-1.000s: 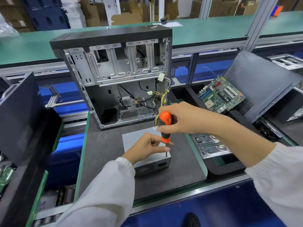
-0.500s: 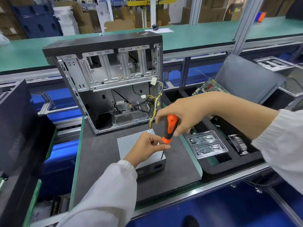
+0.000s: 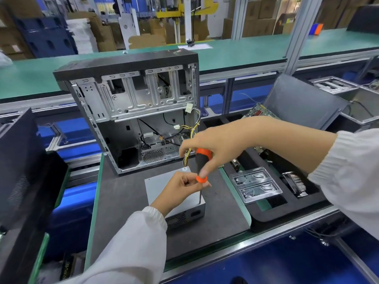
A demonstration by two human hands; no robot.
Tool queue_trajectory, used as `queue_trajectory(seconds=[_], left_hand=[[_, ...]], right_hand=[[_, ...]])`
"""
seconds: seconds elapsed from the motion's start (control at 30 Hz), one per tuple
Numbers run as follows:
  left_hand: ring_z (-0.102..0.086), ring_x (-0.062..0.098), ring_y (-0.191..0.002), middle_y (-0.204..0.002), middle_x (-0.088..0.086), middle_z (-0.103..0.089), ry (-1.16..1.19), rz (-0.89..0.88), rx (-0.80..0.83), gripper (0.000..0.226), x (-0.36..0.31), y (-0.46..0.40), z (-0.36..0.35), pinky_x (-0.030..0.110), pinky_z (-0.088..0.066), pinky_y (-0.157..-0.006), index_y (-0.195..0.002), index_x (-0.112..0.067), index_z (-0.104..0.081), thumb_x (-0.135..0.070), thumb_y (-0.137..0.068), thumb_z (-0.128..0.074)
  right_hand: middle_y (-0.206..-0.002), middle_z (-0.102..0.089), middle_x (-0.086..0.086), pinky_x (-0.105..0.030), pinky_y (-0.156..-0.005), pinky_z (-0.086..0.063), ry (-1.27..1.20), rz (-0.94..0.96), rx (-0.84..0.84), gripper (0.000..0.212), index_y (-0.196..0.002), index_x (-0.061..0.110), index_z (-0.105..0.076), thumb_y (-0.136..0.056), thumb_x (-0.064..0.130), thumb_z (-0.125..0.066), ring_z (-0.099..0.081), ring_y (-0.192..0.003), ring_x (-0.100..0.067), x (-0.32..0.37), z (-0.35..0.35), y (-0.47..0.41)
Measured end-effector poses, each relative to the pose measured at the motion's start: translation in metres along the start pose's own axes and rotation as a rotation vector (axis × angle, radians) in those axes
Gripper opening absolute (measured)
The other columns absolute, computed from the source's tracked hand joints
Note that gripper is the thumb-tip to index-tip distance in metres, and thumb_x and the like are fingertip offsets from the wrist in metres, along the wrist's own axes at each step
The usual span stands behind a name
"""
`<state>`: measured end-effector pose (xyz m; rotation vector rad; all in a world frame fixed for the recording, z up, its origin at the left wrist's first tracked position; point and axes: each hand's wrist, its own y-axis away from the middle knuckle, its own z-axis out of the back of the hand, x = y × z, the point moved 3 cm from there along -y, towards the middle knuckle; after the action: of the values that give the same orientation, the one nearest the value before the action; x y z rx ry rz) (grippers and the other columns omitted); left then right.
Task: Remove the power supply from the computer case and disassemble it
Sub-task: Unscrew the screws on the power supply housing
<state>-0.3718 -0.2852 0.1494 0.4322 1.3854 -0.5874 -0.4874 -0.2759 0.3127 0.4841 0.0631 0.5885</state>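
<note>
Clear screw tray (image 3: pixel 257 186), circuit board (image 3: pixel 258 110)

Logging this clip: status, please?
Right hand grips screwdriver, tip on power supply. Left hand steadies it. Supply outside case. Nothing blocking.

Only one bit of writing shows, low down on the near left, on a dark box (image 3: pixel 67 267) under the work table (image 3: pixel 114 201). Its pale letters run sideways and look like "RIME", maybe the end of a longer word, but the box is partly hidden and blurry. The red sticker (image 3: pixel 178 51) on top of the computer case (image 3: pixel 127 66) is too small to read.
</note>
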Motion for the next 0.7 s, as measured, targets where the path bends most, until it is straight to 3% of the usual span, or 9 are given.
queue_trajectory(seconds=[0.07, 0.13, 0.23, 0.3, 0.37, 0.43, 0.5, 0.6, 0.7], left_hand=[[-0.062, 0.011, -0.084, -0.082, 0.004, -0.071, 0.019, 0.001, -0.017, 0.018, 0.0, 0.001, 0.0, 0.02, -0.051, -0.085, -0.086, -0.024, -0.078, -0.009, -0.089, -0.069], [-0.058, 0.0, -0.071, -0.071, -0.008, -0.066, 0.03, 0.014, 0.002, 0.014, 0.002, 0.002, 0.001, 0.008, -0.046, -0.071, -0.085, -0.018, -0.078, -0.01, -0.09, -0.068], [-0.041, -0.001, -0.052, -0.054, -0.008, -0.045, 0.052, 0.037, -0.007, 0.01, 0.004, 0.0, 0.004, 0.003, -0.039, -0.057, -0.083, -0.015, -0.078, -0.012, -0.088, -0.07], [-0.029, 0.005, -0.053, -0.059, 0.016, -0.031, 0.046, 0.057, -0.015, 0.006, 0.003, -0.002, 0.003, 0.005, -0.033, -0.054, -0.081, -0.015, -0.079, -0.017, -0.084, -0.074], [-0.023, 0.009, -0.055, -0.066, 0.026, -0.025, 0.063, 0.063, -0.031, 0.014, 0.001, -0.003, 0.001, 0.009, -0.028, -0.052, -0.083, -0.009, -0.077, -0.022, -0.079, -0.076], [-0.021, 0.013, -0.057, -0.065, 0.023, -0.028, 0.105, 0.065, -0.04, 0.009, 0.0, -0.003, 0.001, 0.014, -0.023, -0.052, -0.084, -0.015, -0.077, -0.022, -0.079, -0.076], [-0.02, 0.013, -0.056, -0.059, 0.01, -0.028, 0.114, 0.066, -0.038, 0.006, 0.001, -0.002, 0.002, 0.015, -0.021, -0.053, -0.082, -0.02, -0.078, -0.024, -0.079, -0.076], [-0.026, 0.007, -0.051, -0.051, -0.009, -0.035, 0.101, 0.085, -0.017, 0.007, 0.004, -0.003, 0.004, 0.01, -0.026, -0.051, -0.081, -0.017, -0.079, -0.023, -0.08, -0.076], [-0.034, 0.002, -0.05, -0.051, -0.012, -0.045, 0.071, 0.075, 0.002, 0.008, 0.004, -0.003, 0.003, 0.007, -0.03, -0.053, -0.081, -0.02, -0.08, -0.016, -0.084, -0.074]], right_hand=[[-0.088, -0.057, -0.007, -0.04, -0.068, -0.053, 0.098, -0.182, -0.111, 0.067, -0.111, 0.02, -0.048, -0.076, 0.077, -0.047, -0.063, -0.077, -0.027, -0.001, -0.001, -0.002], [-0.08, -0.05, -0.005, -0.033, -0.054, -0.042, 0.294, -0.248, -0.212, 0.062, -0.084, 0.013, -0.045, -0.084, 0.074, -0.036, -0.053, -0.062, -0.022, 0.003, -0.003, -0.007], [-0.1, -0.048, -0.006, -0.031, -0.056, -0.037, 0.206, -0.109, -0.088, 0.023, -0.108, 0.017, -0.047, -0.097, 0.037, -0.049, -0.046, -0.064, -0.017, 0.003, -0.004, -0.007], [-0.118, -0.039, -0.006, -0.033, -0.064, -0.046, 0.073, -0.035, 0.043, 0.044, -0.127, 0.03, -0.04, -0.09, 0.024, -0.062, -0.054, -0.077, -0.02, 0.0, 0.002, 0.0], [-0.12, -0.041, -0.005, -0.04, -0.079, -0.051, 0.06, -0.066, 0.022, 0.06, -0.131, 0.033, -0.036, -0.082, 0.043, -0.07, -0.058, -0.092, -0.026, -0.001, 0.006, 0.003], [-0.092, -0.056, -0.006, -0.04, -0.074, -0.055, 0.101, -0.167, -0.051, 0.062, -0.115, 0.02, -0.045, -0.077, 0.066, -0.061, -0.065, -0.081, -0.027, 0.003, 0.004, 0.0], [-0.066, -0.051, -0.003, -0.033, -0.059, -0.051, 0.212, -0.23, -0.15, 0.056, -0.086, 0.013, -0.045, -0.085, 0.069, -0.046, -0.062, -0.062, -0.024, 0.007, 0.003, -0.005], [-0.089, -0.052, -0.006, -0.035, -0.059, -0.048, 0.287, -0.11, -0.112, 0.023, -0.104, 0.013, -0.05, -0.098, 0.035, -0.048, -0.061, -0.073, -0.025, 0.008, 0.004, -0.009], [-0.119, -0.039, -0.006, -0.04, -0.072, -0.052, 0.122, -0.053, 0.075, 0.05, -0.13, 0.031, -0.039, -0.088, 0.023, -0.063, -0.06, -0.088, -0.029, 0.002, 0.008, -0.002]])
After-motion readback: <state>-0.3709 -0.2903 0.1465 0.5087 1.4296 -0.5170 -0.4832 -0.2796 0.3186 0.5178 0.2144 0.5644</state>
